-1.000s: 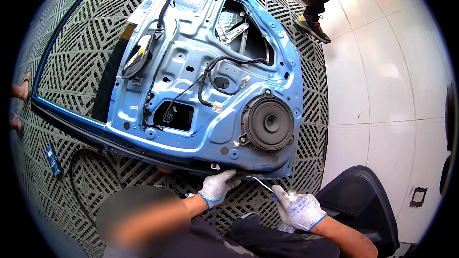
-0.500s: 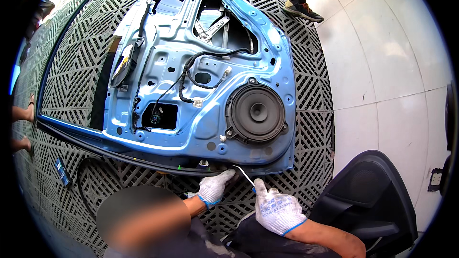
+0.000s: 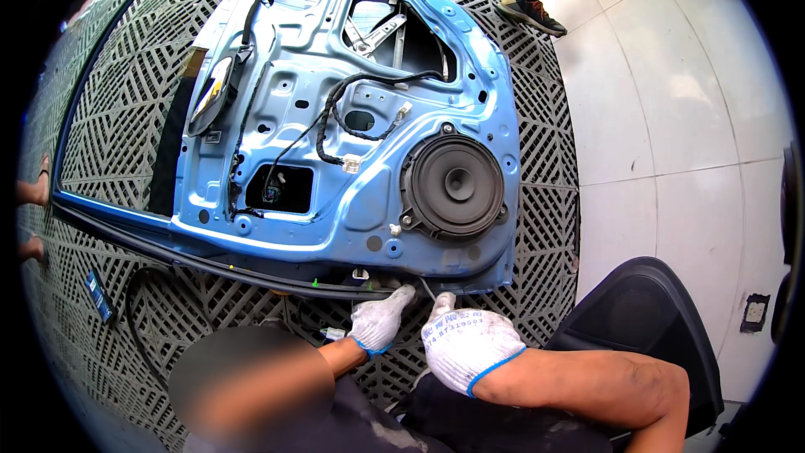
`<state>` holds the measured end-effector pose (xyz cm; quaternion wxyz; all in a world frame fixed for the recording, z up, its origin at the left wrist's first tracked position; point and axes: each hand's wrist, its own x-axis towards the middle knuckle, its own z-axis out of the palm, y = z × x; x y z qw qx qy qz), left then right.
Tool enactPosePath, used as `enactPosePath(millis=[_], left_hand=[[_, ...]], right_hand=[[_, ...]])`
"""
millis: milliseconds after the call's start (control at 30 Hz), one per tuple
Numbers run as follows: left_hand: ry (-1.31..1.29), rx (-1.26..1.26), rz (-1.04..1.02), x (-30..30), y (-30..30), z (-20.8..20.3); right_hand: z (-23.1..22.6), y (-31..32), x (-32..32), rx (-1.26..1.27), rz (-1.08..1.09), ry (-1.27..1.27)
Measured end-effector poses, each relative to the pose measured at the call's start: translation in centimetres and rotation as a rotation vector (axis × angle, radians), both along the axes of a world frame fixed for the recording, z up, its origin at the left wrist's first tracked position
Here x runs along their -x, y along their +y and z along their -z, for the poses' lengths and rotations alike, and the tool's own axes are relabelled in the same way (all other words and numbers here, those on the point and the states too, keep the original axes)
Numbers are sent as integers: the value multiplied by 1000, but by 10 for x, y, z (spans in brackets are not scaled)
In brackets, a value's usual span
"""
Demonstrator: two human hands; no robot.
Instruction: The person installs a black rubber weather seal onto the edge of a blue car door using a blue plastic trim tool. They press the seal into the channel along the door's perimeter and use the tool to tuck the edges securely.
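A blue car door panel (image 3: pixel 323 210) lies flat before me, with a round black speaker (image 3: pixel 457 184) at its near right. Along its near edge runs a black rubber seal strip (image 3: pixel 277 281) with small coloured clips. My left hand (image 3: pixel 380 320), in a white knit glove, is closed at the strip's right end, fingertips against the door edge. Just right of it, my right hand (image 3: pixel 471 342), gloved too, grips a thin-shafted hand tool (image 3: pixel 427 288). The shaft points up and left to the door edge; its tip meets the edge, and the handle is hidden in my fist.
Grey slatted floor mats (image 3: pixel 545 159) lie under the door, with pale tiles (image 3: pixel 662 101) to the right. A black trim panel (image 3: pixel 641 327) leans near my right arm. A blue packet (image 3: pixel 99 295) lies left. Another person's shoe (image 3: pixel 532 13) stands beyond the door; bare feet show far left.
My right hand has moved left, closer to my left hand, and the tool's shaft now shows less. My left hand has shifted slightly right along the edge. The whole view has tilted a little.
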<state>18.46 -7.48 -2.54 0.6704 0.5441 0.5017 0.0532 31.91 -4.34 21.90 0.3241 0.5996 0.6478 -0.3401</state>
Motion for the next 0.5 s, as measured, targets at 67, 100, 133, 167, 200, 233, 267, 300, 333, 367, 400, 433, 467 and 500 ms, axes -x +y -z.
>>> enactPosePath(millis=[67, 100, 133, 167, 200, 233, 267, 300, 333, 367, 400, 433, 467, 500], left_hand=[[-14, 77, -51, -3, 5, -6], [-12, 133, -72, -4, 8, -9], [-17, 177, -91, -5, 15, -11], [-10, 108, -84, -6, 11, -14], [1, 35, -81, -7, 7, -14], [-1, -99, 26, -8, 0, 2], [3, -227, 129, -11, -8, 21], [60, -257, 151, -1, -10, 22], [128, -19, 120, 7, -10, 23], [96, 103, 83, 9, -5, -5], [60, 199, 54, 9, 10, -28], [65, -425, 180, 9, -19, 32], [-48, -437, 51, 8, -24, 56], [-272, 106, -249, 1, -29, 53]], right_hand=[[17, -3, 5, 2, -27, -12], [17, -6, 17, -25, 11, -19], [16, -7, 27, -64, 49, -32], [25, -11, 26, 19, 23, -71], [24, -6, 22, 26, -7, -63], [19, 2, 10, 34, -33, -59], [12, 10, -3, 48, -62, -49], [3, 44, -12, 174, -191, 40], [-5, 93, -18, 301, -220, -4], [0, 82, -24, 291, -249, 5], [5, 74, -32, 254, -270, 4], [6, 85, -33, 173, -339, -7], [7, 72, -27, 177, -279, 8], [8, 60, -30, 156, -265, 26]])
